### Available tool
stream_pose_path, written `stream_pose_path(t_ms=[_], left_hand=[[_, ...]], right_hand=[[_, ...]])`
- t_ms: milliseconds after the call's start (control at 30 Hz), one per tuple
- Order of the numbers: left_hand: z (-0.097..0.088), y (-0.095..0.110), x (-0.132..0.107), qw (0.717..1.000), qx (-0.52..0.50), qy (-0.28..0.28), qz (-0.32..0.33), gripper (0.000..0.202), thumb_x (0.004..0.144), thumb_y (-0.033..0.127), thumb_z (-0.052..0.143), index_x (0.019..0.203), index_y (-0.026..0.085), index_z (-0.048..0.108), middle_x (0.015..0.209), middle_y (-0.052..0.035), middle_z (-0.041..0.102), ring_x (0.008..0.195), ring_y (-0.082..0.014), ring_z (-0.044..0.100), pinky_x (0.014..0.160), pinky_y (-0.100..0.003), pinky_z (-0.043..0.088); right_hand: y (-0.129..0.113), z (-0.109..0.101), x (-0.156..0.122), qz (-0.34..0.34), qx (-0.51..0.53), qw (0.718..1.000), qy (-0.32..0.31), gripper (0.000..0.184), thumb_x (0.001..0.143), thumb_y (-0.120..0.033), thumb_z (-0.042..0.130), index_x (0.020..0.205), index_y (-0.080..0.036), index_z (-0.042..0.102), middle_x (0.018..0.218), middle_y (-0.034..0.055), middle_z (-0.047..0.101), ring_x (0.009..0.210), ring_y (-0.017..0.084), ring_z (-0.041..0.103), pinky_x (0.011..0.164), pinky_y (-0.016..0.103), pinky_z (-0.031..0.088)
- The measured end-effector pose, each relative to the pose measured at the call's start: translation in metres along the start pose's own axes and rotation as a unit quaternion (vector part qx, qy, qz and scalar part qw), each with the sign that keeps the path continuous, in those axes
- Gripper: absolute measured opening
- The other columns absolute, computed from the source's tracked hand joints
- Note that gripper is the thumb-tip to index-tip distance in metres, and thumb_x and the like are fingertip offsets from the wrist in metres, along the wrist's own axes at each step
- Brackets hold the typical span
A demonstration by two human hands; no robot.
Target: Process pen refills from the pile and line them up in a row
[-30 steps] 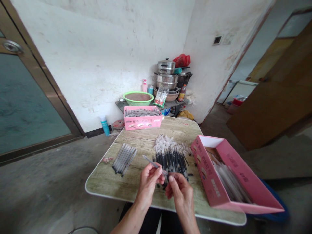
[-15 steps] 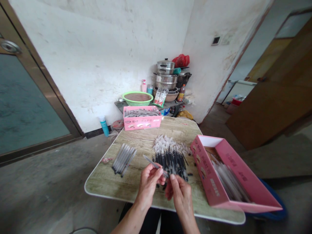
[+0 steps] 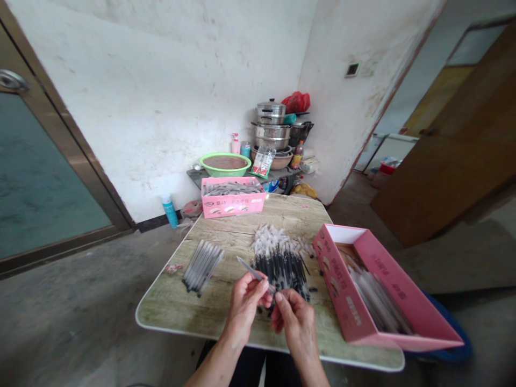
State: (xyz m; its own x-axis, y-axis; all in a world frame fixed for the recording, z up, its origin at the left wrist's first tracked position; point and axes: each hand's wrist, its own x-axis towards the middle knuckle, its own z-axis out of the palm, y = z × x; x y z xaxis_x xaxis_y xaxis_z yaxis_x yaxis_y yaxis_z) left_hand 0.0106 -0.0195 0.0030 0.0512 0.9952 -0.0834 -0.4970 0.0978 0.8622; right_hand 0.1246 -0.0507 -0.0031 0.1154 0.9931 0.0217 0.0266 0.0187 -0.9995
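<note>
My left hand point(image 3: 244, 303) pinches a slim, clear-bodied pen point(image 3: 249, 267), its pointed end tilted up and to the left. At the pen's lower end, the thumb and fingers of my right hand point(image 3: 297, 318) are closed together; any small part between them is hidden. Just beyond my hands lies a heap of black pen refills point(image 3: 282, 269). Behind it spreads a pile of small whitish translucent caps point(image 3: 268, 237). To the left, several clear pens with black ends point(image 3: 202, 267) lie side by side in a row.
A pink box point(image 3: 234, 206) full of pens stands at the table's point(image 3: 169, 298) far edge. On the right, another pink box point(image 3: 342, 301) holds clear tubes point(image 3: 379, 298). Beyond are a green basin point(image 3: 224, 172) and stacked steel pots point(image 3: 272, 134).
My right fingers have curled in a little more at the pen's lower end. My left hand keeps its hold on the pen. The whole view has shifted slightly.
</note>
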Motion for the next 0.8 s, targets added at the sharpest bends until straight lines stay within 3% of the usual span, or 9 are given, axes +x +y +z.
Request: stream_pose_path(t_ms=[100, 200, 267, 333, 400, 633, 800], left_hand=[[-0.01, -0.002, 0.01, 1.0, 0.015, 0.015, 0.017, 0.029, 0.075, 0.039, 0.068, 0.089, 0.014, 0.06, 0.071, -0.0042, 0.067, 0.055, -0.0108, 0.059, 0.051, -0.021, 0.048], [-0.025, -0.006, 0.023, 0.997, 0.039, 0.06, 0.028, 0.031, 0.073, 0.041, 0.069, 0.084, 0.014, 0.06, 0.062, 0.0006, 0.061, 0.047, -0.0086, 0.055, 0.044, -0.018, 0.043], [-0.034, -0.011, 0.03, 0.995, 0.053, 0.078, 0.027, 0.032, 0.071, 0.043, 0.07, 0.083, 0.014, 0.061, 0.058, 0.0031, 0.058, 0.042, -0.007, 0.051, 0.038, -0.016, 0.038], [-0.04, -0.016, 0.033, 0.994, 0.069, 0.076, 0.027, 0.034, 0.07, 0.045, 0.069, 0.084, 0.014, 0.061, 0.056, 0.0037, 0.056, 0.04, -0.0065, 0.049, 0.036, -0.015, 0.036], [-0.044, -0.02, 0.034, 0.994, 0.084, 0.066, 0.029, 0.034, 0.071, 0.045, 0.069, 0.084, 0.014, 0.061, 0.055, 0.0037, 0.055, 0.039, -0.0065, 0.048, 0.034, -0.015, 0.035], [-0.047, -0.024, 0.037, 0.992, 0.12, 0.043, 0.027, 0.034, 0.073, 0.046, 0.066, 0.084, 0.014, 0.061, 0.054, 0.003, 0.056, 0.035, -0.0067, 0.045, 0.033, -0.016, 0.032], [-0.046, -0.023, 0.036, 0.991, 0.124, 0.035, 0.021, 0.033, 0.072, 0.045, 0.067, 0.084, 0.015, 0.062, 0.053, 0.0031, 0.056, 0.035, -0.0068, 0.045, 0.033, -0.015, 0.032]], right_hand=[[0.005, -0.004, 0.005, 0.012, -0.019, 1.0, -0.003, 0.037, 0.086, -0.049, 0.051, 0.065, -0.018, 0.054, 0.046, -0.0022, 0.054, 0.035, 0.01, 0.046, 0.035, 0.019, 0.033], [0.007, -0.021, 0.022, -0.017, -0.135, 0.99, 0.037, 0.036, 0.086, -0.047, 0.049, 0.071, -0.017, 0.059, 0.048, -0.0008, 0.057, 0.037, 0.013, 0.051, 0.037, 0.021, 0.037], [0.008, -0.037, 0.041, -0.043, -0.27, 0.959, 0.075, 0.033, 0.087, -0.044, 0.048, 0.081, -0.016, 0.065, 0.054, 0.0022, 0.063, 0.044, 0.016, 0.058, 0.044, 0.023, 0.042], [0.009, -0.055, 0.065, -0.05, -0.42, 0.9, 0.107, 0.03, 0.088, -0.037, 0.048, 0.085, -0.016, 0.069, 0.065, 0.0062, 0.07, 0.057, 0.019, 0.065, 0.054, 0.024, 0.046], [0.011, -0.068, 0.088, -0.037, -0.479, 0.868, 0.129, 0.026, 0.087, -0.03, 0.048, 0.087, -0.015, 0.07, 0.075, 0.0112, 0.073, 0.07, 0.023, 0.068, 0.063, 0.026, 0.047], [0.021, -0.078, 0.148, 0.033, -0.556, 0.816, 0.154, 0.023, 0.084, -0.022, 0.053, 0.083, -0.01, 0.072, 0.08, 0.022, 0.072, 0.079, 0.029, 0.07, 0.067, 0.031, 0.047], [0.023, -0.075, 0.164, 0.063, -0.561, 0.814, 0.139, 0.019, 0.08, -0.022, 0.059, 0.079, -0.008, 0.072, 0.084, 0.0256, 0.071, 0.085, 0.031, 0.069, 0.073, 0.035, 0.048]])
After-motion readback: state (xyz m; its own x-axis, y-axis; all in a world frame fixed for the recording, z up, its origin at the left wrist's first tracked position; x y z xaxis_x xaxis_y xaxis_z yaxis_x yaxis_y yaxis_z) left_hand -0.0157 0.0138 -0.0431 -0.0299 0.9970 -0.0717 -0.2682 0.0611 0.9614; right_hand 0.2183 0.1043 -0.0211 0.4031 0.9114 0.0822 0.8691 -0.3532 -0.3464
